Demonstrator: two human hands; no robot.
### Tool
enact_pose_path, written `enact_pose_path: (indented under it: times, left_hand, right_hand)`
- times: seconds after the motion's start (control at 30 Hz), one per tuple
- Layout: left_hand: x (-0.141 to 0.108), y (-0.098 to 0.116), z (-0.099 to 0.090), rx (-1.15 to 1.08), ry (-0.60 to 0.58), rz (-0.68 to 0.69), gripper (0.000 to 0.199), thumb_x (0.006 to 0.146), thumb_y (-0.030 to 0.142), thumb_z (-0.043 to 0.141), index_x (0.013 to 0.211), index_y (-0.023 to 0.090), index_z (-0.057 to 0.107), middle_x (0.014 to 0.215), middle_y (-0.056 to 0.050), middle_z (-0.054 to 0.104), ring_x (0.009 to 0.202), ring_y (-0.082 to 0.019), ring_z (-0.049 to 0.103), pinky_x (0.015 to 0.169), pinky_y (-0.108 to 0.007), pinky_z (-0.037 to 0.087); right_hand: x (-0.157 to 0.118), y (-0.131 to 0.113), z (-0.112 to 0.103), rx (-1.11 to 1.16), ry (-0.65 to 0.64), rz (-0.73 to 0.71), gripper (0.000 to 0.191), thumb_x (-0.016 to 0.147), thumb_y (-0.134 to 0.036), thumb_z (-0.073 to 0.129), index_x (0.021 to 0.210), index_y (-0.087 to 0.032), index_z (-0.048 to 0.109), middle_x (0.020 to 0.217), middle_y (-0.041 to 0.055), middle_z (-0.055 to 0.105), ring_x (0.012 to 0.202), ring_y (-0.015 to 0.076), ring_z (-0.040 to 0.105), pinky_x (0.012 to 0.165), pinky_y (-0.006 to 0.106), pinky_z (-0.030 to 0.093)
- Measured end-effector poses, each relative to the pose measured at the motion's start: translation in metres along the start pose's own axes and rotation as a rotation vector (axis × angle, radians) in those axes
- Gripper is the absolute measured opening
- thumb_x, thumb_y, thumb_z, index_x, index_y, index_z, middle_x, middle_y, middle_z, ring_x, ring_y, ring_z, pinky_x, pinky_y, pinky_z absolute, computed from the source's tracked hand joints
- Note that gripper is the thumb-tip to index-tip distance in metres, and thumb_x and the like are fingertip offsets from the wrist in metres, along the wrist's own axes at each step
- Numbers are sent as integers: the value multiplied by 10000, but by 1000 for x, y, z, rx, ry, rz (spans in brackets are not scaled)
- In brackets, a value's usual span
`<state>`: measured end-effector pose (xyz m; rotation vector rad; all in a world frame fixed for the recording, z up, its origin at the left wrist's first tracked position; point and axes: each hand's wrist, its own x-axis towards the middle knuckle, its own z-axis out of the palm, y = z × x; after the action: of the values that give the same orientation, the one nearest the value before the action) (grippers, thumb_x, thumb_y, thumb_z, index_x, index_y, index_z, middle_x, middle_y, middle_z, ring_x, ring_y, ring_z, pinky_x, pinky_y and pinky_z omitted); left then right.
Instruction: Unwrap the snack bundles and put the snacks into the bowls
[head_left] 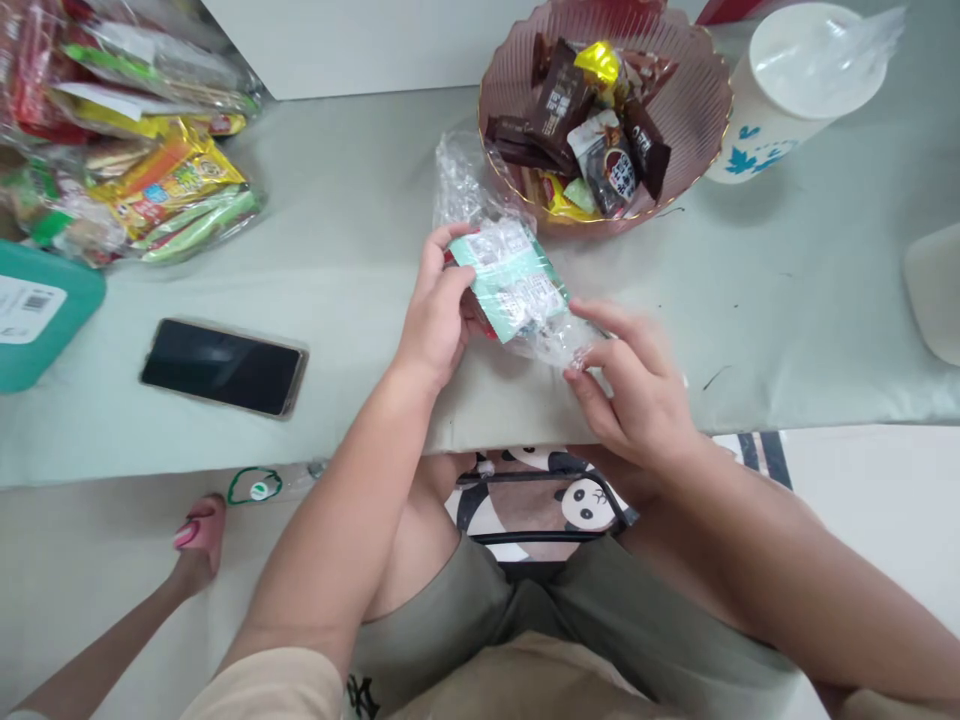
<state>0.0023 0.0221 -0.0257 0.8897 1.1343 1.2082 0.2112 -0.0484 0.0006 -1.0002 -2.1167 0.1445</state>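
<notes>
My left hand (442,300) is closed around a green snack packet (514,280), thumb on its upper face. Something red shows beneath the packet, mostly hidden by my fingers. Clear plastic bag film (547,340) surrounds the packet's lower end. My right hand (626,375) pinches the edge of that film between thumb and fingers, its back slightly blurred. Another crumpled part of the clear plastic stretches up to the bowl's left side. Just beyond my hands, a pink ribbed bowl (694,120) with a gold rim holds several wrapped snacks in brown, yellow and black packaging.
A black phone (223,366) lies on the cloth-covered table at left. Behind it are bagged snacks (172,185) and a teal container (45,340). A white paper cup (780,110) with plastic inside stands right of the bowl. Another person's foot in a pink slipper (202,530) is below left.
</notes>
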Motion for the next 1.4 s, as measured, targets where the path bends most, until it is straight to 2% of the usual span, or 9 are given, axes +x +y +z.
enact_pose_path:
  times: [0.1, 0.27, 0.47, 0.57, 0.77, 0.93, 1.1, 1.27, 1.4]
  left_hand:
    - [7, -4, -8, -8, 35, 55, 324, 923, 444, 624, 1210, 320, 539, 960, -12, 574, 797, -158, 658, 621, -242, 537]
    - [9, -8, -14, 68, 4, 139, 359, 925, 466, 636, 1240, 316, 550, 1102, -24, 637, 941, -195, 690, 708, -280, 570]
    - [-7, -4, -5, 183, -276, 278, 502, 834, 513, 755, 1266, 328, 577, 1116, -38, 643, 1078, -261, 669, 868, -393, 599]
    - [-14, -9, 3, 271, -405, 383, 632, 825, 558, 773, 1367, 358, 517, 1123, -36, 645, 1067, -275, 682, 879, -436, 608]
    - [-16, -24, 17, 510, -276, 709, 696, 907, 559, 703, 1476, 354, 358, 1421, -76, 578, 1256, -285, 644, 1056, -468, 553]
    - [-19, -26, 22, 612, -289, 867, 632, 977, 445, 634, 1508, 348, 305, 1457, -79, 576, 1319, -270, 624, 1111, -446, 523]
    - [-13, -31, 12, 547, -238, 770, 687, 959, 495, 649, 1525, 369, 280, 1436, -79, 573, 1203, -230, 677, 1023, -391, 573]
    - [-2, -30, -3, 359, -218, 590, 754, 912, 604, 690, 1508, 420, 267, 1156, -31, 662, 984, -211, 725, 884, -394, 609]
    - [1, -19, -10, 173, -158, 468, 672, 892, 616, 702, 1424, 428, 337, 1080, -8, 657, 855, -179, 714, 755, -343, 603]
  right_hand:
    - [1, -4, 2, 42, -65, -85, 119, 973, -139, 594, 959, -247, 544, 1147, 55, 788, 1166, 252, 711, 897, 408, 488]
    - [5, -8, -3, 158, -167, -169, 74, 961, -199, 596, 920, -244, 554, 816, -4, 740, 843, 186, 724, 776, 369, 484]
    - [1, 7, -3, 305, 121, 333, 81, 947, -261, 631, 1005, -271, 575, 908, 35, 676, 820, 199, 661, 714, 365, 528]
    - [0, 16, 3, 493, 111, 538, 318, 968, -472, 625, 1215, -305, 515, 1098, 68, 659, 943, 220, 682, 744, 380, 567]
    - [5, 9, -1, 434, 212, 629, 359, 895, -544, 705, 1074, -294, 522, 1007, 51, 608, 884, 205, 622, 732, 373, 531]
    - [11, 4, -7, 390, -34, 654, 218, 851, -321, 720, 751, -234, 547, 770, 2, 554, 694, 150, 518, 666, 341, 441]
    - [12, 12, -9, 594, 115, 752, 192, 842, -219, 638, 683, -223, 532, 768, -1, 614, 727, 144, 566, 686, 320, 447]
    - [15, 22, -9, 809, 349, 936, 273, 829, -301, 670, 679, -240, 450, 687, -17, 623, 637, 137, 606, 589, 288, 444]
    - [18, 32, -10, 802, 333, 1010, 391, 841, -430, 675, 693, -257, 358, 615, -27, 536, 551, 146, 569, 507, 289, 418]
